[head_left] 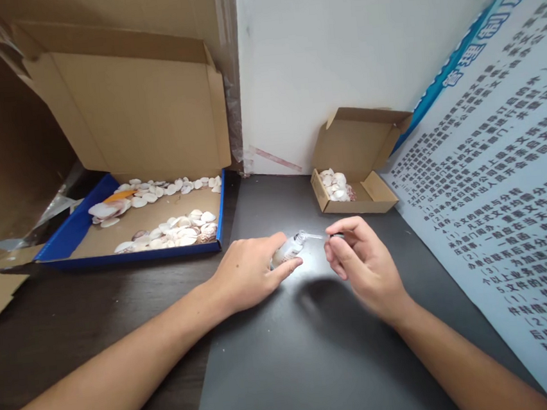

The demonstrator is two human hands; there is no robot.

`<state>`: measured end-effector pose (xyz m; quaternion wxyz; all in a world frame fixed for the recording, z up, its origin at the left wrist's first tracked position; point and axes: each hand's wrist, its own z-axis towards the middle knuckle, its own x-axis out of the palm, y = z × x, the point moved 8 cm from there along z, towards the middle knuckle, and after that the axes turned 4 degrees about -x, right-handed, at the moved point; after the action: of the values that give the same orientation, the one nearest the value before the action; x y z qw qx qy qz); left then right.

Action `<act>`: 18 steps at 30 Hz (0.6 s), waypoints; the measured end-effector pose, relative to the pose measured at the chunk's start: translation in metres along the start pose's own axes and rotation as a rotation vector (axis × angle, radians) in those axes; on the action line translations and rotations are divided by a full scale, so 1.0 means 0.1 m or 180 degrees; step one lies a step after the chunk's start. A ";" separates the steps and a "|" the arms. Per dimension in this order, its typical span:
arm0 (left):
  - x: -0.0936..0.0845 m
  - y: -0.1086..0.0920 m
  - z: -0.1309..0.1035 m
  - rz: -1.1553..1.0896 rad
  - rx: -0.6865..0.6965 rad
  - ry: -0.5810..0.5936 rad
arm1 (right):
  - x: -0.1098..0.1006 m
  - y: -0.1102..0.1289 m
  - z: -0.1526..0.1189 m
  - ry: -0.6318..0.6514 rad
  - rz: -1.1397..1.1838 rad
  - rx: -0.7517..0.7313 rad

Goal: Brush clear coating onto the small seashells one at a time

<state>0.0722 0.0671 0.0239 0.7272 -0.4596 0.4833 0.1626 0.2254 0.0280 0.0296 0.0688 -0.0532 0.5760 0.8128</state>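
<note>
My left hand (248,272) is wrapped round a small clear bottle (288,250), which is tilted with its open neck toward the right. In my right hand (366,267) is a dropper (314,236), its dark cap pinched between thumb and fingers. The dropper's clear thin tube points left at the bottle's mouth; whether its tip is inside the neck I cannot tell. Both hands are held over the dark grey mat (270,373). My left fingers and palm hide part of the bottle.
At the left, an open blue-edged cardboard box (152,251) holds many white shells (184,231) and an orange piece (120,195). A smaller open cardboard box (361,207) with shells (335,186) stands behind my right hand. A printed board (510,208) borders the right side.
</note>
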 end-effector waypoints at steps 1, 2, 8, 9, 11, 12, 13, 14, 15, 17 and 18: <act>-0.01 0.00 0.00 0.0024 -0.0002 0.0009 | -0.02 0.06 -0.02 -0.0051 -0.0351 -0.0260; -0.01 -0.01 0.00 0.0047 0.0000 0.0023 | -0.03 0.12 -0.03 -0.0090 -0.0706 -0.0508; -0.01 -0.02 -0.01 0.0264 0.0063 0.0034 | 0.02 0.54 -0.11 -0.0115 -0.2127 -0.1795; -0.01 -0.02 -0.01 0.0317 0.0077 0.0029 | 0.04 0.59 -0.11 -0.0101 -0.2216 -0.1922; 0.00 -0.01 -0.01 0.0408 0.0107 0.0017 | 0.05 0.65 -0.12 -0.0062 -0.2326 -0.2077; 0.01 -0.01 -0.01 0.0442 0.0129 0.0012 | 0.06 0.66 -0.12 -0.0033 -0.2353 -0.2118; 0.01 -0.01 -0.01 0.0475 0.0152 0.0004 | 0.07 0.67 -0.11 -0.0003 -0.2367 -0.2136; 0.02 -0.01 -0.01 0.0509 0.0174 -0.0009 | 0.07 0.67 -0.11 0.0026 -0.2374 -0.2140; 0.02 -0.02 -0.01 0.0547 0.0198 -0.0019 | 0.07 0.67 -0.11 0.0050 -0.2374 -0.2138; 0.01 -0.03 -0.01 0.0648 0.0252 -0.0038 | 0.07 0.67 -0.11 0.0081 -0.2380 -0.2109; 0.01 -0.03 -0.01 0.0711 0.0281 -0.0048 | 0.06 0.67 -0.11 0.0087 -0.2388 -0.2096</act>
<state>0.0745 0.0644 0.0243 0.7276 -0.3693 0.5327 0.2246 0.2078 -0.0041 0.0870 0.3284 -0.2862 0.2308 0.8700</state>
